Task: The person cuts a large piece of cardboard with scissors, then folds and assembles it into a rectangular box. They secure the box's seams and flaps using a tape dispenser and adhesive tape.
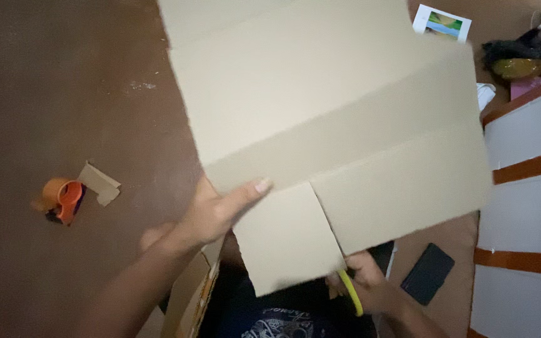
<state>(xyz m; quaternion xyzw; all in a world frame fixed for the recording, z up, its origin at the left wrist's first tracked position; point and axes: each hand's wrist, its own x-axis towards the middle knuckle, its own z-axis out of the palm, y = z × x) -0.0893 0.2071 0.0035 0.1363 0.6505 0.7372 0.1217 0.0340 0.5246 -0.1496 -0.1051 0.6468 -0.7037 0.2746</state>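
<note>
Scissors (350, 293), yellow-handled, sit in the right hand (364, 285) at the near edge of the cardboard sheet (339, 125); fingers closed around the handle, blades hidden under the sheet at the bottom of a cut line. Left hand (217, 213) grips the sheet's left edge, thumb flat on top, other fingers underneath. Sheet is large, creased, held above a brown floor (51, 94). Dark flat phone (427, 273) lies just right of the right hand. Orange tape dispenser (62, 199) with a cardboard scrap (100, 183) lies well left. Farther off, a printed photo (443, 22) beyond the sheet's far corner.
</note>
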